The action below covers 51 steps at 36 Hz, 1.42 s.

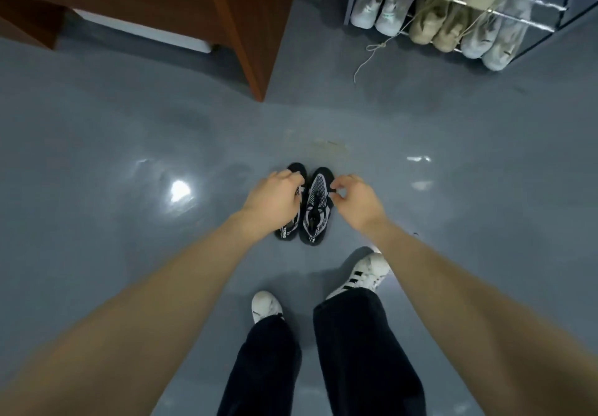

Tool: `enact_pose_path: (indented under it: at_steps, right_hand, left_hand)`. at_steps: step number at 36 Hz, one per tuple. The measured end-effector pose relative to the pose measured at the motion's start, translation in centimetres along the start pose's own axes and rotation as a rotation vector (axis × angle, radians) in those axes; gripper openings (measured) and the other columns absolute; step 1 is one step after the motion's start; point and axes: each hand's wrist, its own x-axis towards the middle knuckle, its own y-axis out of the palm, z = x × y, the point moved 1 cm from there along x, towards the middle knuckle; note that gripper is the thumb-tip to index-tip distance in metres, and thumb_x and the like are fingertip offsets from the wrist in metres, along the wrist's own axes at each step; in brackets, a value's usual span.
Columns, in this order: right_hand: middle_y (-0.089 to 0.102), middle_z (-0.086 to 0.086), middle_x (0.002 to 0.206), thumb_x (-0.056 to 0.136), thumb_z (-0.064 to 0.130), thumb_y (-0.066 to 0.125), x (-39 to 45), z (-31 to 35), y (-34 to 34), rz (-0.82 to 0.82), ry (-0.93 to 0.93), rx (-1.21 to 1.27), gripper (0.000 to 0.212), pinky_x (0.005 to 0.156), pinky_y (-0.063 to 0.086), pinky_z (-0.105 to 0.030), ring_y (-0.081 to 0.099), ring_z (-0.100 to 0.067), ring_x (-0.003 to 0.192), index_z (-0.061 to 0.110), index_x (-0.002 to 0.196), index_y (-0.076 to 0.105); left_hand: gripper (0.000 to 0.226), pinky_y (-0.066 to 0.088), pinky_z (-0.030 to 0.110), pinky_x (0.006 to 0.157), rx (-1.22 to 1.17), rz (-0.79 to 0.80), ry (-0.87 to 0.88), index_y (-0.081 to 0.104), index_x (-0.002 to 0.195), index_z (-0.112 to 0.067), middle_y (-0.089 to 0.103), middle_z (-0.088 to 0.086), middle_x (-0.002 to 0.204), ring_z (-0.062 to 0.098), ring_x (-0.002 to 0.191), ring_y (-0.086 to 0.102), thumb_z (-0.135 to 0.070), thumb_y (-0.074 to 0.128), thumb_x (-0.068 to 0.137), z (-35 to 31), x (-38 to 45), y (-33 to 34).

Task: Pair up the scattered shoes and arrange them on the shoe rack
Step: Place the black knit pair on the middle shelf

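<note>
Mid-floor, right hand [352,200] fingertips pinch a lace on the right black-and-grey shoe [317,205]; left hand [275,198] fingers curl over the left black-and-grey shoe [286,232], grip hidden underneath. Pair sits side by side, touching, toes away, on grey floor [97,156]. Step: pairing done, pickup starting. Shoe rack [534,4] at floor's far right corner holds other pairs. Next: lift both, carry to a free slot.
</note>
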Motion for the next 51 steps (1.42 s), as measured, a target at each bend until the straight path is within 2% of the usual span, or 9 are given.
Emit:
enact_pose_path:
  at_steps: [13, 17, 21, 28, 31, 36, 41, 46, 51]
  right_hand:
    - [0.046, -0.003, 0.13, 0.092, 0.016, 0.052, 4.8, -8.6, 12.3, 0.217, 0.097, -0.166, 0.033, 0.087, 0.049, -0.041, 0.056, -0.026, 0.107, 0.017, 0.124, 0.055]
    - [0.044, -0.001, 0.133, 0.09, 0.016, 0.056, 7.3, -11.3, 16.2, 0.25, 0.054, -0.179, 0.038, 0.095, 0.046, -0.042, 0.049, -0.024, 0.118, 0.018, 0.127, 0.053]
    - [0.044, 0.0, 0.13, 0.084, 0.021, 0.065, 9.9, -13.4, 19.8, 0.309, 0.013, -0.256, 0.046, 0.097, 0.045, -0.044, 0.046, -0.024, 0.119, 0.018, 0.128, 0.049]
    - [0.044, -0.005, 0.128, 0.084, 0.023, 0.063, 11.8, -15.9, 23.2, 0.23, -0.129, -0.494, 0.046, 0.097, 0.039, -0.035, 0.044, -0.026, 0.12, 0.015, 0.125, 0.046]
    - [0.046, -0.005, 0.126, 0.09, 0.02, 0.054, 11.6, -16.1, 23.6, 0.209, -0.2, -0.533, 0.034, 0.096, 0.038, -0.035, 0.046, -0.028, 0.115, 0.018, 0.123, 0.053]
    - [0.044, -0.001, 0.126, 0.092, 0.012, 0.048, 9.9, -15.5, 22.5, 0.18, -0.265, -0.431, 0.028, 0.082, 0.049, -0.035, 0.046, -0.026, 0.107, 0.015, 0.118, 0.057]
    - [0.051, -0.007, 0.111, 0.093, 0.003, 0.041, 7.7, -13.1, 18.9, 0.168, -0.177, -0.275, 0.025, 0.07, 0.051, -0.038, 0.057, -0.032, 0.085, 0.011, 0.115, 0.051]
    - [0.05, -0.011, 0.103, 0.091, -0.002, 0.042, 6.1, -10.5, 13.3, 0.086, -0.151, -0.235, 0.023, 0.067, 0.051, -0.043, 0.056, -0.034, 0.076, 0.008, 0.109, 0.051]
    - [0.046, -0.01, 0.104, 0.093, -0.004, 0.04, 4.2, -7.9, 7.3, 0.059, -0.113, -0.251, 0.022, 0.066, 0.052, -0.042, 0.055, -0.034, 0.075, 0.008, 0.109, 0.05]
  left_hand:
    - [0.037, 0.044, 0.042, 0.094, -0.01, 0.109, -0.022, 0.061, 0.121, -0.012, 0.061, 0.012, 0.117, 0.032, 0.112, 0.051, -0.002, 0.046, 0.089, 7.7, 5.3, 12.4]
    - [0.03, 0.041, 0.037, 0.092, 0.082, 0.128, -0.028, 0.062, 0.115, -0.011, 0.06, 0.011, 0.112, 0.032, 0.11, 0.051, -0.009, 0.048, 0.088, 9.1, 7.8, 16.7]
    - [0.032, 0.034, 0.037, 0.099, 0.18, 0.221, -0.108, 0.055, 0.12, -0.01, 0.052, 0.01, 0.124, 0.031, 0.119, 0.043, -0.022, 0.05, 0.091, 10.5, 9.9, 20.8]
    - [0.042, 0.026, 0.039, 0.107, 0.251, 0.275, -0.161, 0.049, 0.129, -0.011, 0.04, 0.01, 0.137, 0.031, 0.128, 0.032, -0.03, 0.054, 0.092, 12.3, 11.5, 26.8]
    - [0.036, 0.025, 0.038, 0.108, 0.281, 0.219, -0.138, 0.054, 0.127, -0.012, 0.035, 0.008, 0.139, 0.031, 0.129, 0.029, -0.016, 0.049, 0.092, 12.3, 11.3, 28.1]
    - [0.037, 0.025, 0.034, 0.106, 0.251, 0.076, 0.001, 0.049, 0.129, -0.012, 0.036, 0.004, 0.138, 0.027, 0.132, 0.026, -0.016, 0.047, 0.093, 12.0, 10.5, 27.2]
    - [0.018, 0.027, 0.026, 0.092, 0.103, -0.011, 0.068, 0.057, 0.106, -0.009, 0.058, 0.007, 0.111, 0.024, 0.113, 0.046, -0.015, 0.046, 0.093, 10.1, 9.7, 21.9]
    - [0.015, 0.033, 0.029, 0.078, 0.094, -0.071, 0.101, 0.058, 0.101, -0.005, 0.059, 0.009, 0.105, 0.026, 0.105, 0.049, -0.013, 0.049, 0.093, 7.6, 9.0, 15.1]
    - [0.011, 0.044, 0.04, 0.08, -0.044, -0.121, 0.081, 0.055, 0.099, 0.001, 0.054, 0.013, 0.104, 0.029, 0.102, 0.046, -0.003, 0.05, 0.09, 4.1, 7.6, 9.3]
